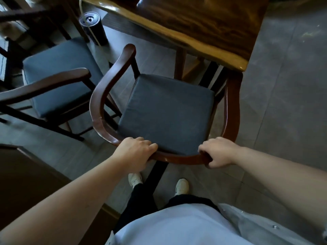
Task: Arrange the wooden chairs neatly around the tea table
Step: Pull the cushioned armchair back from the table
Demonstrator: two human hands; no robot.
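A wooden chair (99,96) with a curved dark-brown backrest and a grey-blue seat cushion stands right in front of me, its front tucked under the corner of the tea table (203,23). My left hand (136,151) grips the back rail on its left part. My right hand (217,152) grips the same rail on its right part. A second wooden chair (58,80) with the same cushion stands to the left, beside the table's long edge.
A dark cylindrical bin (93,27) with a pale hose over it stands on the grey tiled floor beyond the left chair. A dark wooden cabinet corner (26,174) is at my lower left. My feet are just behind the chair. Open floor lies to the right.
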